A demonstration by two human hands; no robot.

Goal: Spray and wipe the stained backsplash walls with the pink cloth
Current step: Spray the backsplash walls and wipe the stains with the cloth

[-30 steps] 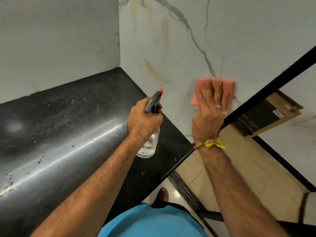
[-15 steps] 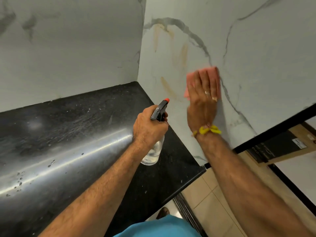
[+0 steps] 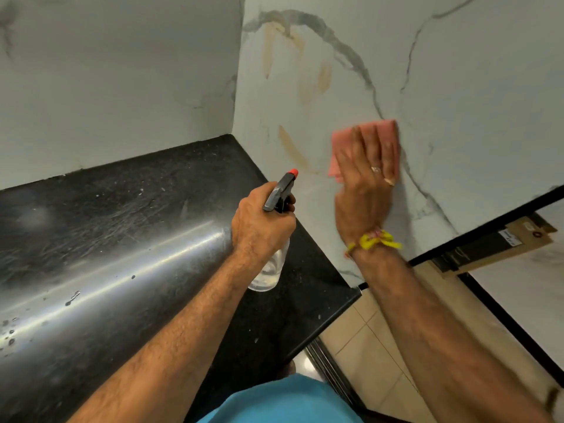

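**Right hand flat on pink cloth against wall, left hand holding spray bottle**

Spray bottle [image 3: 268,239]: clear body, black trigger head, orange nozzle tip. Lower part of the bottle shows clear liquid near the bottom; exact fill level hard to tell. It hangs above the black bench [image 3: 122,239], nozzle pointing toward the right-hand backsplash wall [image 3: 457,87].

Left arm reaches in from near-left, forearm angled up and right. Left hand [image 3: 259,221] is wrapped around the bottle neck, fingers curled at the trigger, back of the hand facing the camera.

Right arm comes in from near-right, forearm rising toward the wall, yellow thread band [image 3: 375,242] at the wrist. Right hand [image 3: 366,178] is spread flat, fingers straight and pointing up, palm pressing the pink cloth [image 3: 345,141] onto the wall. Cloth edges stick out above and left of the fingers. Two rings on the fingers. Hand and cloth are motion-blurred.

Brownish stains [image 3: 293,148] on the marbled wall lie left of the cloth, some streaks higher up near the corner; none under the cloth can be seen. The left wall [image 3: 122,87] meets the right one at the far corner.

Bench is glossy with scattered droplets. Tiled floor [image 3: 366,346] near-right, cardboard box [image 3: 503,245] beyond the wall's black edge. Blue shirt [image 3: 283,401] at the bottom.
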